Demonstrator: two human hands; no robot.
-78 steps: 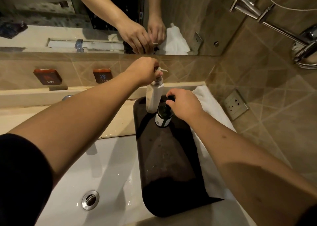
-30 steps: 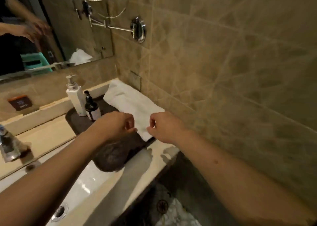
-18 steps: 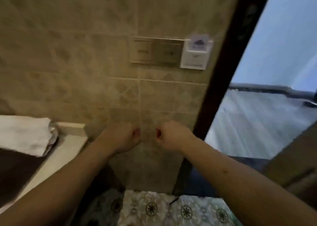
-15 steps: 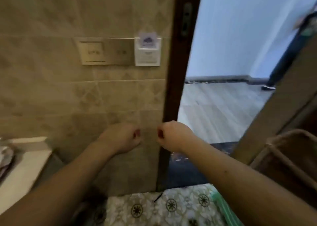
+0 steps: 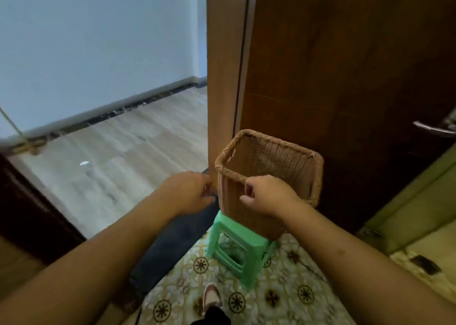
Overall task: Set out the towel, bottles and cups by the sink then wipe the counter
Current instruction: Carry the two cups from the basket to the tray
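The towel, bottles, cups and sink are out of view. I am facing the doorway. My left hand is held out in front of me with its fingers curled and nothing in it. To its right, my right hand is a loose fist right in front of the near rim of a wicker basket. I cannot tell whether it touches the rim. The basket stands on a small green plastic stool, and its inside looks bare from here.
A dark wooden door with a metal handle stands behind the basket. Left of the door frame lies a grey wooden floor. A dark mat and patterned tiles are underfoot, with my shoe below.
The view has swung right, from the counter with the bottles and towel past the tiled wall to the doorway. Both hands stayed curled in front of me and now sit by the basket.
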